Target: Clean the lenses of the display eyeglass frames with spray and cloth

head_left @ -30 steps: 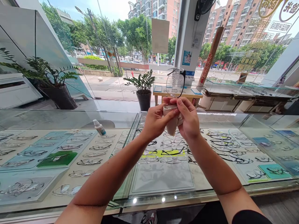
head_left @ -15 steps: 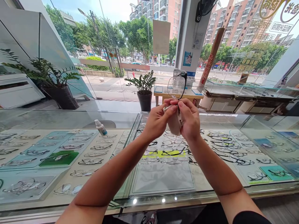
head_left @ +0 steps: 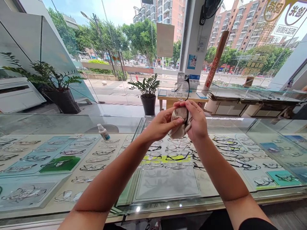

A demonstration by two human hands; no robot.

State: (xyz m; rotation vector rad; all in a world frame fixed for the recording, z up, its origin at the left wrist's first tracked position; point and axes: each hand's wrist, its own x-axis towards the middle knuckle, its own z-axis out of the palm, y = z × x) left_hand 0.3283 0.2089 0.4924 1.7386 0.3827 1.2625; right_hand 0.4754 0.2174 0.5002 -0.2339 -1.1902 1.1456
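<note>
A pair of eyeglasses (head_left: 188,86) with a dark frame is held up over the glass counter, one lens pointing upward above my fingers. My left hand (head_left: 163,125) pinches a beige cleaning cloth (head_left: 177,129) around the lower lens, its thumb pressed on the cloth. On the other side, my right hand (head_left: 198,121) grips the frame near its middle, with part of the cloth against its palm. The cloth hides most of the lower lens.
Below my hands, a glass display counter (head_left: 165,187) holds many rows of eyeglasses. A small white spray bottle (head_left: 103,131) stands on it to the left. Potted plants (head_left: 148,103) and a low display table (head_left: 169,98) are beyond, before the window.
My left thumb has shifted down the cloth, and the cloth now spreads more widely over the lower lens. The eyeglasses have turned slightly and sunk a little.
</note>
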